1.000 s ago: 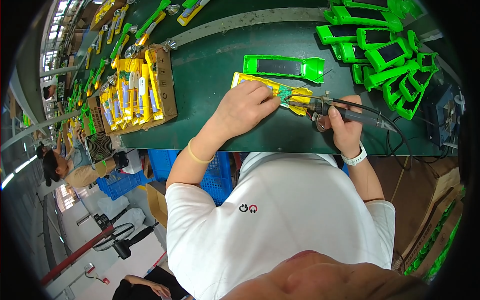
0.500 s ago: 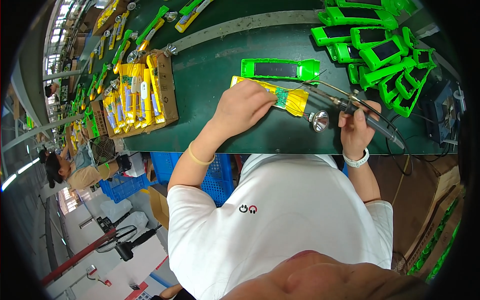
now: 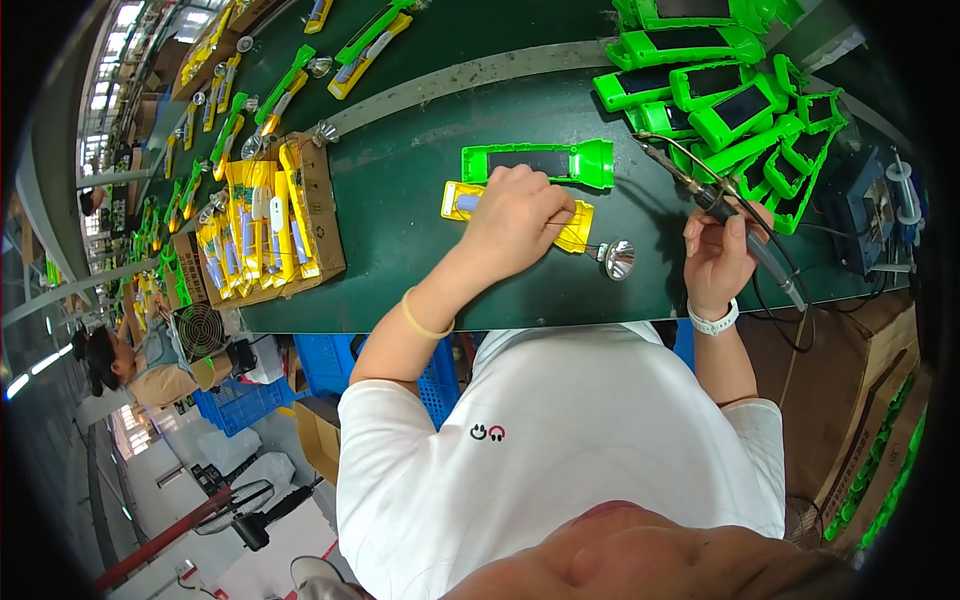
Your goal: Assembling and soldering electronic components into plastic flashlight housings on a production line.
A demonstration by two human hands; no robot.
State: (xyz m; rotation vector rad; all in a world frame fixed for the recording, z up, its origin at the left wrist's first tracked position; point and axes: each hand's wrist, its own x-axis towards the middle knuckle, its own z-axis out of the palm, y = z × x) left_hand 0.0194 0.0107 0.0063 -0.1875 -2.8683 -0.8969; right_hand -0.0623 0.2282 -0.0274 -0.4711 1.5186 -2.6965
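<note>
My left hand (image 3: 515, 222) lies over a yellow flashlight casing half (image 3: 577, 230), its thumb and fingers pinched together near the right end. What they pinch is hidden. A blue-grey battery cell (image 3: 467, 203) shows in the casing's left end, while the hand covers the middle. Thin wires run from the casing to a round silver lamp reflector (image 3: 620, 260) on its right. Just beyond lies a green casing half (image 3: 538, 163) with a dark panel. My right hand (image 3: 722, 255) grips a soldering iron (image 3: 712, 203) with a thin metal guide tube; its tip is raised, away from the casing.
A cardboard box (image 3: 322, 205) of yellow casings stands left. Green casings (image 3: 735, 110) are heaped at the far right, near a blue soldering station (image 3: 860, 215). A metal strip (image 3: 440, 75) crosses the green bench. Another person (image 3: 150, 360) sits at far left.
My left hand has moved right along the yellow casing, covering the green circuit board seen before. The soldering iron's tip has moved away from the casing, toward the green heap. The view has shifted slightly.
</note>
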